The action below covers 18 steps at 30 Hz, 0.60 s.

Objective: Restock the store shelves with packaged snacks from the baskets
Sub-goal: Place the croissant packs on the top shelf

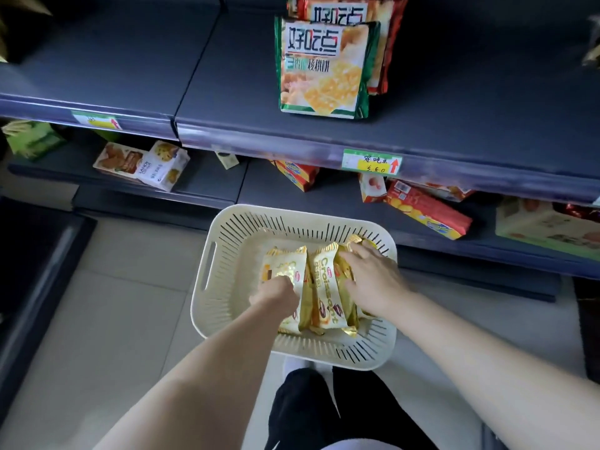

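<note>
Left hand [276, 292], right hand [373, 279] on croissant packets [324, 287], lengthwise toward shelf [266, 190]

"Croissant" was printed on gold packet [325, 287] in basket [227, 254]. Green-edged bag [321, 66] on upper shelf [454, 108] bore "好吃点" and "核桃饼"; red bag [339, 11] behind it also bore "好吃点". Shelf-edge price tag [371, 161] was handwritten "好吃点", "5.50", with a red arrow. Left tag [95, 120] was illegible

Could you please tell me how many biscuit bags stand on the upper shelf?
2: a green-edged bag in front, a red bag directly behind it; more may be hidden behind.
</note>
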Each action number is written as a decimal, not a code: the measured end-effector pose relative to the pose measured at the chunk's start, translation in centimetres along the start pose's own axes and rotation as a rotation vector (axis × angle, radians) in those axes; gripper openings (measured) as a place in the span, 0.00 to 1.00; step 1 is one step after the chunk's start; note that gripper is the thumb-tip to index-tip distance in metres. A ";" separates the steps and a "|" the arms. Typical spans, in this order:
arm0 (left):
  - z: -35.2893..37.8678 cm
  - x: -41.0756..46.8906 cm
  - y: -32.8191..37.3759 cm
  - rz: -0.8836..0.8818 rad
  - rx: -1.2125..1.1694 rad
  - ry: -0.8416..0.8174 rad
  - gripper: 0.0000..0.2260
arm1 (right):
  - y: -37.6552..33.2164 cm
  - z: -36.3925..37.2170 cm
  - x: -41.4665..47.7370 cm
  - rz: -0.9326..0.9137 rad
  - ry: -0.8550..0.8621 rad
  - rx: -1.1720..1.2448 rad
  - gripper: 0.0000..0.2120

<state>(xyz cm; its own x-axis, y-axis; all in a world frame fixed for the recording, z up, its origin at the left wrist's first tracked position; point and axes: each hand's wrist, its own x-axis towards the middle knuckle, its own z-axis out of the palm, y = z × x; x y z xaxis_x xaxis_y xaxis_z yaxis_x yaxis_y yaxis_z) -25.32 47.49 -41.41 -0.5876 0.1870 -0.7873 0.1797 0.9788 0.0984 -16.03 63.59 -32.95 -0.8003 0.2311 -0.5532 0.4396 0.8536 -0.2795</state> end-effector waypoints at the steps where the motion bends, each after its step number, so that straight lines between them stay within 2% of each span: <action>1: 0.4 0.4 0.2 -0.018 -0.008 0.005 0.15 | 0.2 0.2 0.4 -0.015 -0.013 0.001 0.26; 4: 1.4 1.6 0.9 -0.065 -0.047 0.058 0.14 | 0.7 0.7 1.4 -0.069 -0.052 0.005 0.27; 10: 2.5 4.0 2.2 -0.133 -0.044 0.186 0.21 | 2.4 0.9 2.2 -0.114 -0.073 0.038 0.24; 13: 3.2 4.8 2.8 -0.157 -0.011 0.190 0.26 | 3.2 0.8 2.3 -0.135 -0.084 0.044 0.24; 18: 3.6 4.9 3.6 -0.195 0.021 0.217 0.22 | 3.8 1.0 2.6 -0.139 -0.112 0.069 0.24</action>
<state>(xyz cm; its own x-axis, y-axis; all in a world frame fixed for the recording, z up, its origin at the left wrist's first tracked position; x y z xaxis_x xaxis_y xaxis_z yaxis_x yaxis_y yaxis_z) -24.69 51.68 -47.14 -0.7672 0.0115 -0.6413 0.0618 0.9965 -0.0562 -15.97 66.99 -36.23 -0.8064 0.0565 -0.5887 0.3580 0.8390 -0.4098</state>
